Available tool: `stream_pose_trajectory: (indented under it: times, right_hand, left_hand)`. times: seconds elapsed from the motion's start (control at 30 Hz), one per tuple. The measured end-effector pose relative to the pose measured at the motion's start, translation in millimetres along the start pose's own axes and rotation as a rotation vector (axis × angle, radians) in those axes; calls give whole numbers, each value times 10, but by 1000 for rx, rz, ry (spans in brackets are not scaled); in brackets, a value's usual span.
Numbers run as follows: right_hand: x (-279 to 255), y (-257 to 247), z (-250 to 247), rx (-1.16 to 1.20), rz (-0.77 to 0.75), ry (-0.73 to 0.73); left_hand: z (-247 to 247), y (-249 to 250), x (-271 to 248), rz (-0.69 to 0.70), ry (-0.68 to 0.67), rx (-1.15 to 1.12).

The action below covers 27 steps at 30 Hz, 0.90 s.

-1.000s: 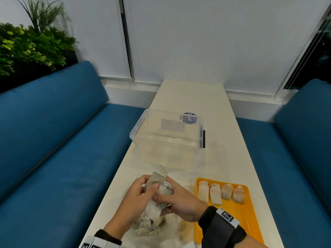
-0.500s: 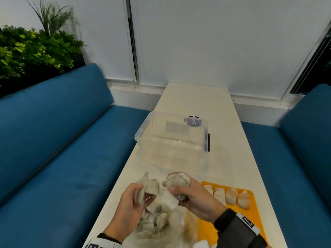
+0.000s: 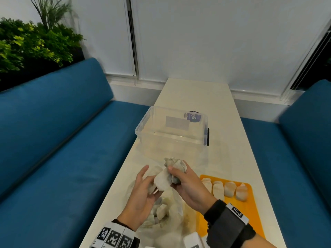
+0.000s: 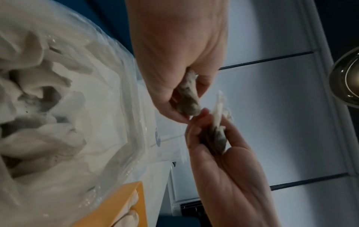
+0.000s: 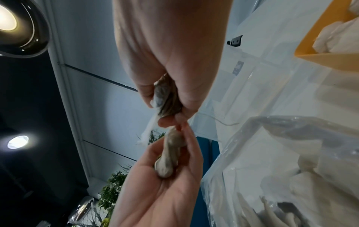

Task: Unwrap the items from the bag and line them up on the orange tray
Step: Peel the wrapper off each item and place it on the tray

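Observation:
My left hand [image 3: 149, 184] holds a pale, partly unwrapped item [image 3: 152, 187] above the clear plastic bag [image 3: 161, 217]. In the left wrist view its fingers [image 4: 174, 95] curl round this greyish item [image 4: 189, 98]. My right hand [image 3: 177, 174] grips the crumpled white wrapping paper [image 3: 174, 164], and a flap of it [image 3: 162, 181] reaches to the left hand. The bag lies on the table and holds several wrapped items. To its right the orange tray [image 3: 250, 215] carries several unwrapped pieces [image 3: 229, 191] in a row along its far end.
A clear plastic box [image 3: 172, 133] stands just beyond my hands on the narrow cream table [image 3: 197, 97]. Blue benches [image 3: 62, 158] run along both sides. A small white device [image 3: 193, 239] lies at the near edge beside the tray.
A second ago both hands held the wrapped item together. They pulled apart, and now they are close again, with the paper in the right hand and the item in the left.

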State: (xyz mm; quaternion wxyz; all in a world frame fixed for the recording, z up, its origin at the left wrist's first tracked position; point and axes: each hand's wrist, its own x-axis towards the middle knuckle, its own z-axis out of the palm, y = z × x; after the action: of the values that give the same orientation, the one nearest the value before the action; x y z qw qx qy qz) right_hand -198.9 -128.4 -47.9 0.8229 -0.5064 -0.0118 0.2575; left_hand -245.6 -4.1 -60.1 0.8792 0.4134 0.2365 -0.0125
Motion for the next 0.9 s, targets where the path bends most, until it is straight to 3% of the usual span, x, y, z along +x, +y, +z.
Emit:
stream_pose_trajectory:
  times: [0.1,0.23,0.3,0.37,0.5,0.77,0.9]
  right_hand:
    - [12,35,27,-160,-108,26]
    - [-9,75,31,-817,-395,-21]
    - [-30,110,26,-1171,-485,-86]
    - [-47,134,19,-1373,-522,-122]
    - [-67,144,1,-1467,-511,-108]
    - [-157,137,-60,-1356,-703,-9]
    - [-201,143,-88,-1248,-693,54]
  left_hand:
    - [73,20,-27,-72,-71,-34]
    - [96,63,-39,-257,-161,-164]
    - [89,93,-36,-279,-198,-177]
    - [102,119,-50,-278,-248,-147]
    - [128,78,-46,-227,-231,-49]
    - [94,59,25,-245,-141,-90]
    - [80,112,68,-248,-93,-174]
